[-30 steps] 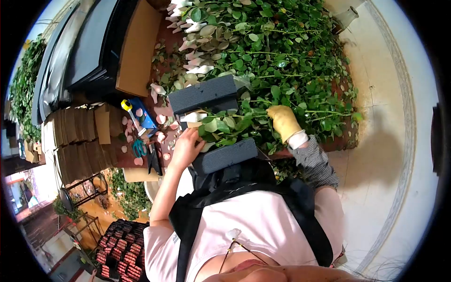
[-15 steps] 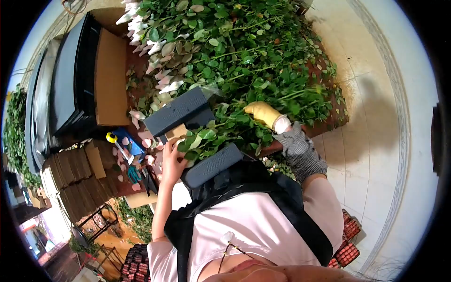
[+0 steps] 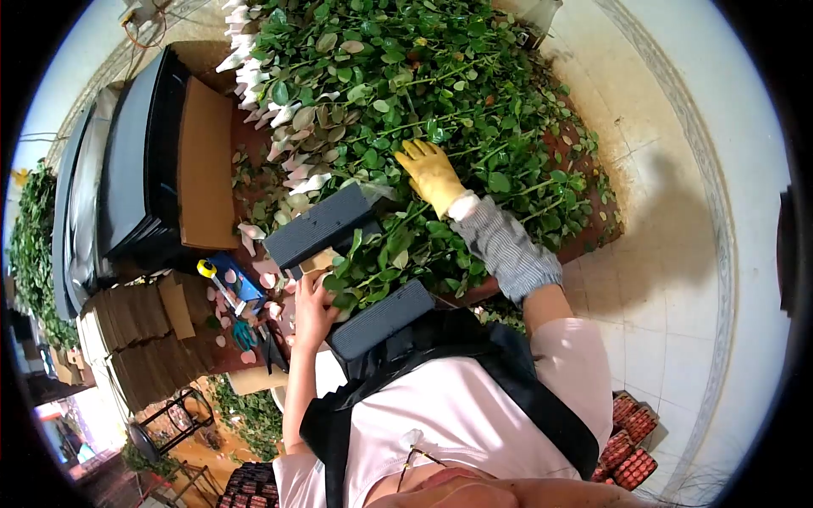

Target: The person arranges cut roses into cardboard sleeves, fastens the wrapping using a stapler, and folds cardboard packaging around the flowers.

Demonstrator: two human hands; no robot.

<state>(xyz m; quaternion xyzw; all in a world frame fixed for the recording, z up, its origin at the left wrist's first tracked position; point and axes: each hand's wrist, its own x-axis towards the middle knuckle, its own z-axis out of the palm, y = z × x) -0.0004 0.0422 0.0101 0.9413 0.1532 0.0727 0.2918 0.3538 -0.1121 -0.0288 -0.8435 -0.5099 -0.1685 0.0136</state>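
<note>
Two grips: gloved right hand (image 3: 432, 176) open over leafy stems (image 3: 500, 135); bare left hand (image 3: 313, 311) curled beside brown cardboard (image 3: 318, 261), hold unclear.

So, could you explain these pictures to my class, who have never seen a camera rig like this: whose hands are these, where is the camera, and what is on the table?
There is no robot here. The pictures all come from one camera on a person's head, looking down past the chin, so their left is our left.

The left hand is bare; the right hand wears a yellow glove.

On the reddish table lie many leafy stems, with pale sleeved heads along one side. Nearby are pink petals and teal-handled scissors.

The left hand touches a leafy bunch lying between dark ridged panels; its grip is partly hidden. The gloved fingers are spread over the stems, seemingly holding nothing.
</note>
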